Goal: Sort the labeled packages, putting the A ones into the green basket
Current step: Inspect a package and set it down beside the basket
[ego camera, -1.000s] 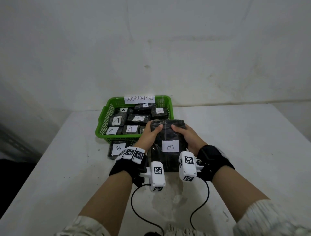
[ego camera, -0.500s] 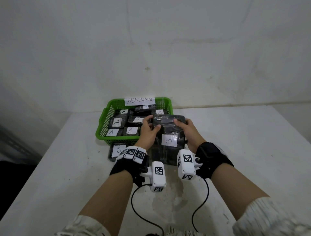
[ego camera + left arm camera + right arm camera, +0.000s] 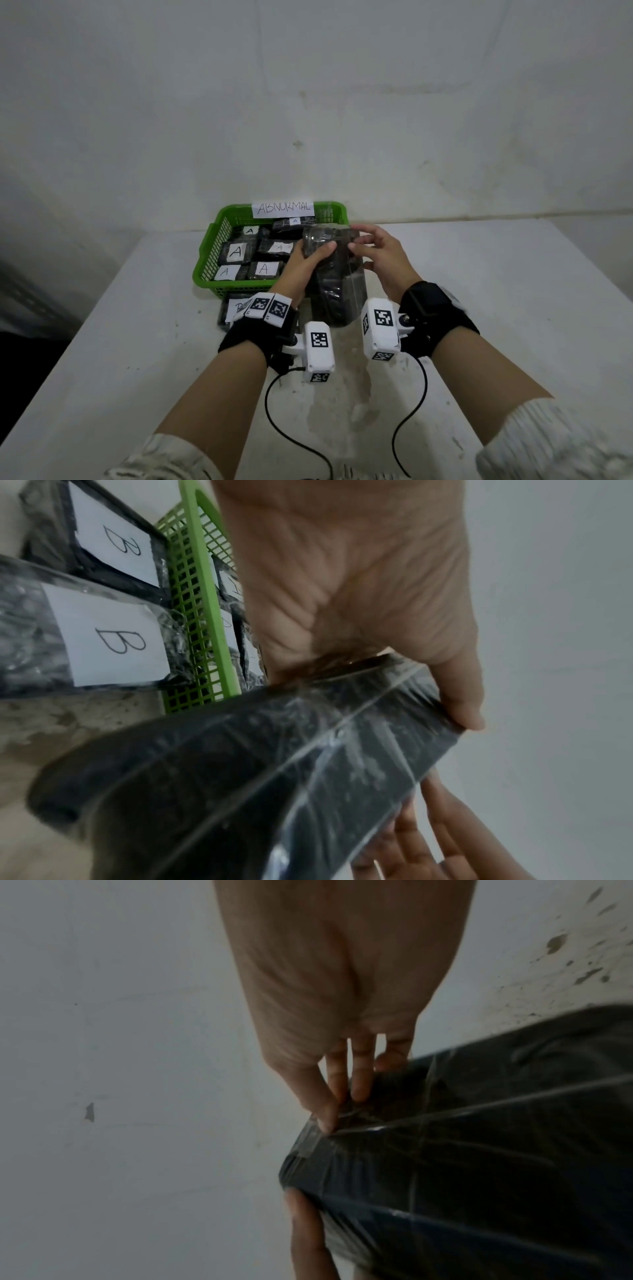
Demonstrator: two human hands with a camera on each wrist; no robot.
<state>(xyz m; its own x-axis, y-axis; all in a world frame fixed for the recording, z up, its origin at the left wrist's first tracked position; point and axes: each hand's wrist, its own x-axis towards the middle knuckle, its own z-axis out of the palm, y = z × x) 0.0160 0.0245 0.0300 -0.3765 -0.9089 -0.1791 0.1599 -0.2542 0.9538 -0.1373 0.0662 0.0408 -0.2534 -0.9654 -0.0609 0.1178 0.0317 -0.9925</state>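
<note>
Glossy plastic-wrapped package (image 3: pixel 334 274) — green plastic basket (image 3: pixel 219 246) (mesh), paper labels.

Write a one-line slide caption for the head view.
Both hands tilt a black wrapped package up beside the green basket of A packages.

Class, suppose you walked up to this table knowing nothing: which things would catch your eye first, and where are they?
First, the dark wrapped package raised at the centre, the left hand gripping it and the right hand at its top edge. Behind it, to the left, sits the green basket of packages labelled A, under a paper sign.
</note>
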